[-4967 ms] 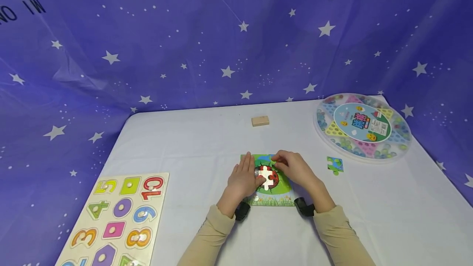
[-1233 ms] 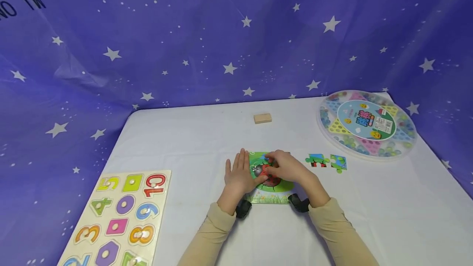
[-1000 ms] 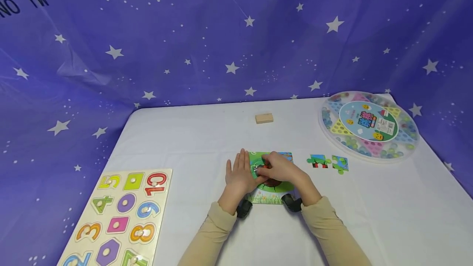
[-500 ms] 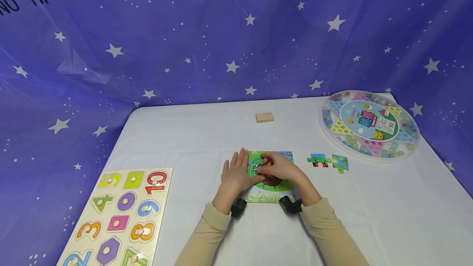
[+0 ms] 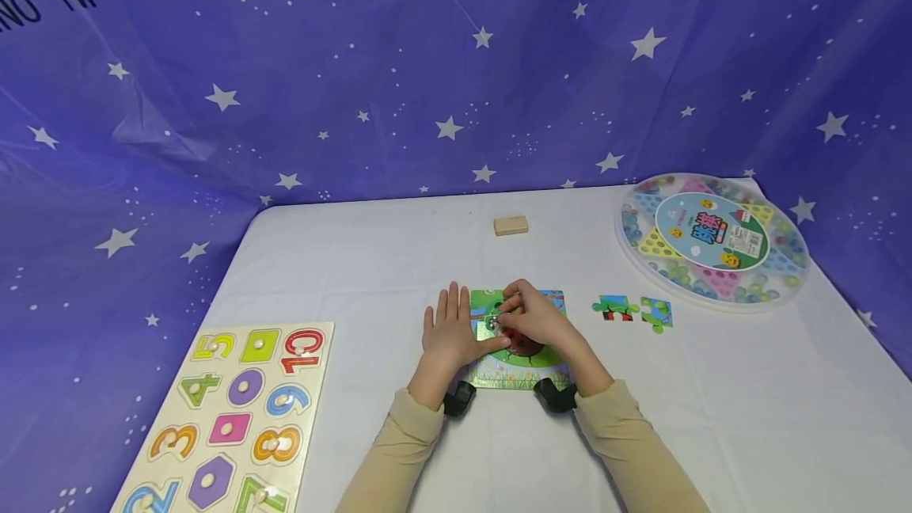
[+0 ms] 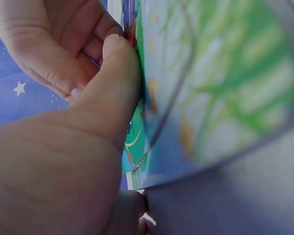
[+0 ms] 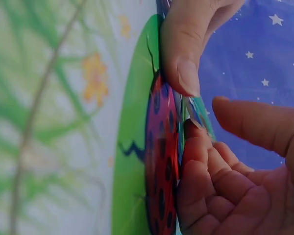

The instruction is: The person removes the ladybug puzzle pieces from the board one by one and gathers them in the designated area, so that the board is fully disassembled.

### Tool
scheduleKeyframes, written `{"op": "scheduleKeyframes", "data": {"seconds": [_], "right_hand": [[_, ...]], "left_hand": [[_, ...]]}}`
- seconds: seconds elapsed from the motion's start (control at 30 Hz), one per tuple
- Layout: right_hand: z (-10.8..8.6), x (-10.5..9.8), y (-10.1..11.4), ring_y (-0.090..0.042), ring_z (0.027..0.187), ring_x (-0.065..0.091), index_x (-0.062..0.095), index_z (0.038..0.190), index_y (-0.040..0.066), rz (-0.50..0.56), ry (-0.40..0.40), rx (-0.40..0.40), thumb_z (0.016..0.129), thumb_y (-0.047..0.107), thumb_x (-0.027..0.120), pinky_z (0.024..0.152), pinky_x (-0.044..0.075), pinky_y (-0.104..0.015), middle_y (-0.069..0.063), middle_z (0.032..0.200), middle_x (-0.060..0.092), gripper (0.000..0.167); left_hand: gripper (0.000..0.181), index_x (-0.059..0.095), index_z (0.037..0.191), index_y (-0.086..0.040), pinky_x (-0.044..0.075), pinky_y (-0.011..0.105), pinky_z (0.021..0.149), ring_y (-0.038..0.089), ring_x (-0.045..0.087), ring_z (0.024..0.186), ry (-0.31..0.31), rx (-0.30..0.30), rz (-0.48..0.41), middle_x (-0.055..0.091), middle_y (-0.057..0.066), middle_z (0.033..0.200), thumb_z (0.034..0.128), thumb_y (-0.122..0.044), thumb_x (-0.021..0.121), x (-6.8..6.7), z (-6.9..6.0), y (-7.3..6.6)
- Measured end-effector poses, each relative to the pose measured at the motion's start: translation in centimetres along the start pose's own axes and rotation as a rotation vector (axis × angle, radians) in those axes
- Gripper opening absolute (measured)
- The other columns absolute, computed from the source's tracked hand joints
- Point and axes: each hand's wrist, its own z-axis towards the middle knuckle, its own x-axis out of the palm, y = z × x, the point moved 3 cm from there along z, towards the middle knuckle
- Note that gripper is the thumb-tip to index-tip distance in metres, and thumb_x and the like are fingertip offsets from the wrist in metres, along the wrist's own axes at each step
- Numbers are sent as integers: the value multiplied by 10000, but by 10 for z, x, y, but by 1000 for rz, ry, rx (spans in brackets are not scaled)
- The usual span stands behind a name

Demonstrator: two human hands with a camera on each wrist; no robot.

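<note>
The ladybug jigsaw puzzle lies flat on the table, its upper middle partly covered by the hands. My left hand lies along its left side with straight fingers spread and the thumb reaching over the picture. My right hand bends over the ladybug, thumb and fingertips at a puzzle piece near its head. In the right wrist view that puzzle piece shows a tilted teal edge beside the right fingertips; the exact grip is partly hidden. Two loose puzzle pieces lie to the right.
A wooden number board with knobbed pieces lies at the left. Beyond the puzzle is a small wooden block. A round marble game box sits at the back right. A purple star-printed curtain hangs behind the table.
A second loose piece has joined the first one at the right since five seconds ago. My right hand has shifted left to the ladybug's head; my left hand has slid slightly left.
</note>
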Motion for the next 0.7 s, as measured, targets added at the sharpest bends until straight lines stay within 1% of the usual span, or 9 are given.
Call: {"op": "scheduleKeyframes", "data": {"seconds": [0.1, 0.23, 0.33, 0.4, 0.5, 0.57, 0.6, 0.63, 0.7], "right_hand": [[1, 2, 2, -243, 808, 608, 424, 1157, -56, -29, -23, 7, 861, 79, 593, 707, 502, -389, -107, 931, 617, 367], [3, 4, 4, -209, 756, 599, 425, 1156, -26, -75, -47, 21, 866, 72, 586, 669, 495, -370, -79, 881, 597, 346], [2, 5, 4, -182, 708, 575, 439, 1158, -2, -80, -50, 16, 873, 69, 581, 634, 488, -352, -70, 860, 569, 327], [1, 4, 3, -174, 682, 552, 458, 1148, 7, -61, -46, 11, 878, 72, 580, 612, 478, -339, -72, 850, 550, 303], [-1, 0, 0, -163, 651, 520, 506, 1109, 7, -53, -38, -24, 880, 78, 583, 575, 460, -319, -72, 828, 535, 251], [-3, -6, 0, -160, 642, 501, 545, 1063, 11, -58, -30, -62, 878, 81, 587, 572, 445, -313, -64, 811, 532, 202], [-4, -10, 1, -159, 636, 488, 562, 1040, 15, -65, -31, -86, 875, 81, 590, 571, 433, -311, -55, 795, 529, 180], [-8, -15, 7, -164, 628, 476, 571, 1018, 1, -60, -28, -102, 872, 67, 588, 570, 423, -315, -69, 782, 531, 161], [-11, -27, 8, -180, 635, 488, 581, 988, 3, -28, -25, -121, 870, 59, 587, 585, 424, -314, -65, 761, 534, 130]], "left_hand": [[1089, 77, 1463, -79, 75, 469, 1066, 247, 12, 1366, 0, -4, 16, 14, 101, 1507, 708, -748, 489, 0, 0, 0], [1092, 82, 1462, -76, 85, 474, 1064, 254, 19, 1365, 0, -4, 21, 20, 105, 1505, 705, -746, 495, -1, 0, -1], [1098, 86, 1460, -67, 94, 482, 1061, 263, 23, 1364, -4, -1, 21, 25, 113, 1504, 702, -745, 500, 0, 1, -2], [1101, 93, 1458, -61, 101, 487, 1059, 269, 30, 1363, -9, 1, 23, 30, 120, 1502, 700, -746, 501, 0, 1, -2], [1105, 107, 1456, -53, 109, 488, 1057, 273, 43, 1363, -19, 5, 23, 44, 126, 1501, 695, -746, 508, 1, 1, -2], [1097, 114, 1459, -65, 113, 492, 1055, 282, 49, 1361, -29, 13, 16, 52, 136, 1499, 695, -743, 514, 1, 1, -2], [1081, 115, 1463, -91, 112, 496, 1054, 289, 47, 1360, -32, 19, 11, 51, 143, 1497, 697, -740, 515, 1, 0, -2], [1058, 124, 1467, -120, 111, 503, 1051, 300, 46, 1359, -37, 28, 1, 53, 154, 1495, 701, -734, 520, 0, 0, -2], [990, 158, 1468, -192, 103, 518, 1047, 323, 33, 1355, -38, 43, -23, 45, 173, 1491, 713, -714, 528, -2, -1, -3]]}}
